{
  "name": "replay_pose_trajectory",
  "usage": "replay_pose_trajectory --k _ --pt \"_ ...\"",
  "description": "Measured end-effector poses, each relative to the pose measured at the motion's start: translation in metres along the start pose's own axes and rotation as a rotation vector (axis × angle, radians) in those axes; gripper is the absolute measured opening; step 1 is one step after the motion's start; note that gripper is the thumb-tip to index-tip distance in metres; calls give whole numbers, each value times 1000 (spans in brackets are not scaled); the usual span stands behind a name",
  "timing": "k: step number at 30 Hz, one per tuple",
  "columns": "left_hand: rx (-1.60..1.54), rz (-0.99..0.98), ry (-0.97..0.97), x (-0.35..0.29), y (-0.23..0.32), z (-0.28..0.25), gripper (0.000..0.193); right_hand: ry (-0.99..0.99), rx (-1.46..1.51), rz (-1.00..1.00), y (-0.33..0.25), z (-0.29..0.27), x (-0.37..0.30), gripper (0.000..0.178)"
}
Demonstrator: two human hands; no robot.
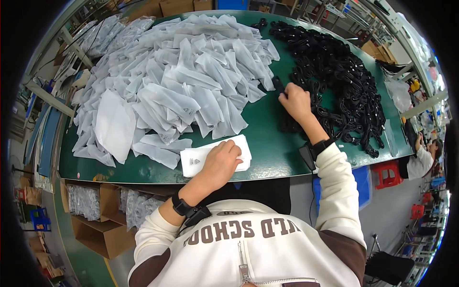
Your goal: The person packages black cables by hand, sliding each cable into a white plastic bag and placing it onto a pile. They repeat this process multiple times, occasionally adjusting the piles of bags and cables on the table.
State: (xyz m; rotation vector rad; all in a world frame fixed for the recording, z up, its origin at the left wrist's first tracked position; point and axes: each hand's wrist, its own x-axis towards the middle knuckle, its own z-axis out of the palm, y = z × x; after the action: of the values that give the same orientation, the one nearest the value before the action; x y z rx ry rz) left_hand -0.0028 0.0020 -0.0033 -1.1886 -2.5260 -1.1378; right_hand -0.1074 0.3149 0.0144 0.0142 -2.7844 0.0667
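My left hand (220,164) rests on a neat stack of flat white plastic bags (193,161) at the table's near edge. Its fingers are curled together on the top of the stack, toward its right end. Farther right, my right hand (297,101) is closed beside the near left side of a heap of coiled black cables (351,71). A dark piece of cable (278,84) shows at its fingertips; the rest of it is hard to make out. A big heap of loose frosted bags (191,71) covers the table's left and middle.
The green table (260,138) has a curved-looking near edge. Open cardboard boxes (103,234) with clear-wrapped items stand below it at left. A blue bin (363,189) and a red stool (387,174) are below at right. Another person (421,160) sits at far right.
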Motion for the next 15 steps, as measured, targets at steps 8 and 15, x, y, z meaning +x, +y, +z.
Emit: replay_pose_trajectory --k 8,15 --pt "-206 -218 92 -3 -3 -3 9 -180 1288 158 -48 -68 -98 10" --pt "-392 -384 88 -4 -6 -6 7 -316 1099 16 -63 -73 -160 9"
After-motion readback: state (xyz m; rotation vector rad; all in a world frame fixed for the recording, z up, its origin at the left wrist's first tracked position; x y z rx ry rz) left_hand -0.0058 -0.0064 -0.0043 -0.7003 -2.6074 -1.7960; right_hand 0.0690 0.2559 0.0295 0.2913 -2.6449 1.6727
